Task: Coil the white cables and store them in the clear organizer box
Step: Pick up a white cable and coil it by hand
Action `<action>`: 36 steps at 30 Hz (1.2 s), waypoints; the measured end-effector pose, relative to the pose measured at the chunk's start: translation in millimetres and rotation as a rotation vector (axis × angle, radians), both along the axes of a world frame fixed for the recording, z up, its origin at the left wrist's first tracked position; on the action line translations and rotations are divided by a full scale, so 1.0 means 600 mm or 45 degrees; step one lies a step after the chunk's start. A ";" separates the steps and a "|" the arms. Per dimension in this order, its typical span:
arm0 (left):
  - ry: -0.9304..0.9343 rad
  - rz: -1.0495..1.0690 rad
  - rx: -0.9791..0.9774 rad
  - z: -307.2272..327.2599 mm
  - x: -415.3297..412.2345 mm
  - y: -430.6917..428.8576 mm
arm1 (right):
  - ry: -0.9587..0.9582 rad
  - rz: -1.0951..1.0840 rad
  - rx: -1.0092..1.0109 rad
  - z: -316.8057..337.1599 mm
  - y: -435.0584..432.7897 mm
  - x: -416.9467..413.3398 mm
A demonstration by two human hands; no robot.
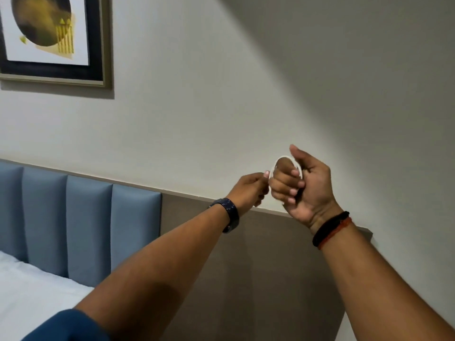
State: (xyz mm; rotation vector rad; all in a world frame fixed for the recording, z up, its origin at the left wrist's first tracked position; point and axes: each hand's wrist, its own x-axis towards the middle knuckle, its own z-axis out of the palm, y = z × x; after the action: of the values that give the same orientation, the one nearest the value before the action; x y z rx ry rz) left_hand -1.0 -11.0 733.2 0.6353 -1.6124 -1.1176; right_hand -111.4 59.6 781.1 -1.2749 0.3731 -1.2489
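Both my hands are raised in front of the wall, at mid-right of the head view. My right hand (305,188) is curled shut around a thin white cable (283,157), which loops over its fingers in a small ring. My left hand (250,190) is just to the left, touching the right one, and pinches the same cable between thumb and fingertips. Most of the cable is hidden inside the two hands. The clear organizer box is not in view.
A grey-brown wall panel (246,279) runs behind and below my hands. A blue padded headboard (86,225) and a white bed (29,291) lie at lower left. A framed picture (49,38) hangs at upper left.
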 end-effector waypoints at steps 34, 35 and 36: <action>-0.368 0.148 -0.201 -0.010 -0.035 0.011 | -0.247 -0.089 -0.124 0.008 -0.017 -0.073; -0.332 0.099 -0.188 -0.010 -0.033 0.011 | -0.251 -0.102 -0.128 0.009 -0.016 -0.073; -0.299 0.052 -0.181 -0.009 -0.032 0.011 | -0.254 -0.117 -0.128 0.009 -0.016 -0.074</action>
State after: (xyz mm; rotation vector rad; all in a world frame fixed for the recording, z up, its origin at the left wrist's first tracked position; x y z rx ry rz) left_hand -19.9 -4.2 727.9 0.7229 -1.8525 -0.9150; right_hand -155.6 50.1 786.3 -1.2154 0.2291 -1.4747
